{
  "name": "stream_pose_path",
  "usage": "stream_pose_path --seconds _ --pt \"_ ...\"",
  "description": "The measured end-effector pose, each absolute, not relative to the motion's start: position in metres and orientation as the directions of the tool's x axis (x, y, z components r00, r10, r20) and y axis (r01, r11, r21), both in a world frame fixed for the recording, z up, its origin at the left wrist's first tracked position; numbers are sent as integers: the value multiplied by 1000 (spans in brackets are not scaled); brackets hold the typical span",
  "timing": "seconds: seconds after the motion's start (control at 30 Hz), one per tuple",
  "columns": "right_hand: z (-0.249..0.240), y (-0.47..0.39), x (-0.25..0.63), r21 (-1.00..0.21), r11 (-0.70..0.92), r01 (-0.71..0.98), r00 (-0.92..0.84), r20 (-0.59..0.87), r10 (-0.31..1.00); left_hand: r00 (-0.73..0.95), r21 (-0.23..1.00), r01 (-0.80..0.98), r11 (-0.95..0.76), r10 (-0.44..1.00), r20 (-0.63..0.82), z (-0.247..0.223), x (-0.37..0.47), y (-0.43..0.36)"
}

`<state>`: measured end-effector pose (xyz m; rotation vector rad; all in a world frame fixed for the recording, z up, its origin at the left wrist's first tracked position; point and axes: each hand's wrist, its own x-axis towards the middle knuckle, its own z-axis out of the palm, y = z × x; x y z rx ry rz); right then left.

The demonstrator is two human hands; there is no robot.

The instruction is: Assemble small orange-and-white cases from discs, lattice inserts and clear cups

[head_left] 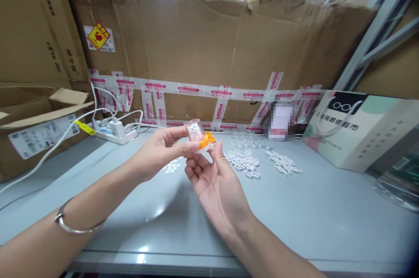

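Note:
Above the middle of the table, my left hand (163, 149) grips a small see-through capped toy (195, 132) between thumb and fingers. The toy has an orange ring base, and a white patterned piece shows inside its cap. From below, my right hand (218, 182) pinches the white underside of the same toy with thumb and fingertips. Exactly what the right fingertips touch is partly hidden. Behind the hands, some orange parts (210, 137) are partly covered. Small white discs (171, 166) lie under my left hand.
White cut-out pieces lie in a near pile (244, 162) and a right pile (284, 163). See-through caps (247, 139) stand behind them. A power strip (121, 135) with cables sits at left, beside an open carton (42, 125). A paper bag (356, 132) and bottle (401, 182) stand right.

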<state>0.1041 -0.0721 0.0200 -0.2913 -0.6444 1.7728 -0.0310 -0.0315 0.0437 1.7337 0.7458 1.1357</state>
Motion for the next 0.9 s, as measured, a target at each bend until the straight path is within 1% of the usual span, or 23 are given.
stream_pose_path --seconds 0.1,0.27,0.9 --pt "19 -71 105 -554 -170 -815 -290 136 947 411 911 3 -413 831 375 43 -32 -32" --pt "17 -71 105 -547 -90 -832 -230 193 954 389 892 4 -452 822 415 41 -28 -35" --pt "14 -73 100 -624 99 -775 -69 238 969 358 921 -10 -389 859 367 44 -21 -41"
